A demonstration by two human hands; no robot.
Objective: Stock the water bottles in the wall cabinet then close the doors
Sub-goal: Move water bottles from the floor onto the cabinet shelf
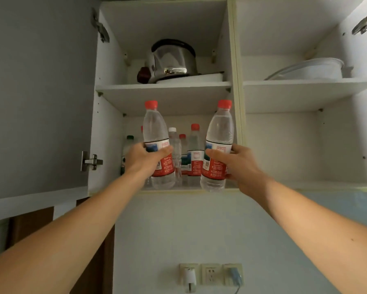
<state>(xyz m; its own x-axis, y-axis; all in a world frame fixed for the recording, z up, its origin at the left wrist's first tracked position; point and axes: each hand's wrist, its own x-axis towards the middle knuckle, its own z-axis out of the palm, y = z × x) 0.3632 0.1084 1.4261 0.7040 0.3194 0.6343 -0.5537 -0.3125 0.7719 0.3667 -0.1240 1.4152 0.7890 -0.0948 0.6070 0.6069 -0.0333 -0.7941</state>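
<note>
Red-capped bottles (158,145) gripped; fingers (167,150) wrap labels.

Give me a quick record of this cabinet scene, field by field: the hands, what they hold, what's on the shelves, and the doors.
left hand: grips left bottle round its label
right hand: grips right bottle round its label
both bottles: upright, red caps, at the front of the lower left shelf
lower left shelf: several bottles already standing behind
upper left shelf: steel pot
upper right shelf: white bowl
lower right shelf: nothing visible
doors: open
below: wall sockets
</note>
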